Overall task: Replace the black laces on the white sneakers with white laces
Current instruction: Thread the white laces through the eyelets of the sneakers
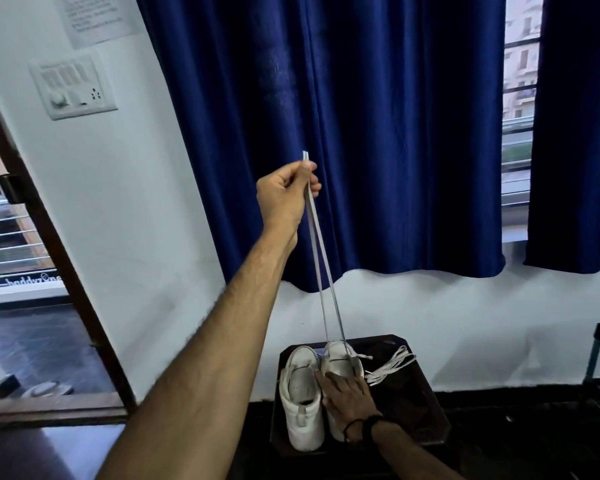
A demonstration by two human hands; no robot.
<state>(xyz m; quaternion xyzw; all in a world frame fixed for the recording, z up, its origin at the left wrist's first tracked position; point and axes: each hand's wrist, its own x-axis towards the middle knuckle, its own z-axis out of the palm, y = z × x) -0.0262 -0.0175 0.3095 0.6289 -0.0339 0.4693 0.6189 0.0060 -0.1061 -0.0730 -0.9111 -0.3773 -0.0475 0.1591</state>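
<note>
Fingers of my left hand [286, 194] pinch both ends of the white lace [321, 261], stretched up from the right sneaker [340, 362]. My right hand [349, 393] presses flat on that sneaker, atop the dark table [420, 403].

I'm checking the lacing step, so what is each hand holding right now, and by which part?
The left hand pinches both tip ends of the white lace, pulled up taut. The right hand presses flat on the right sneaker, gripping nothing.
</note>
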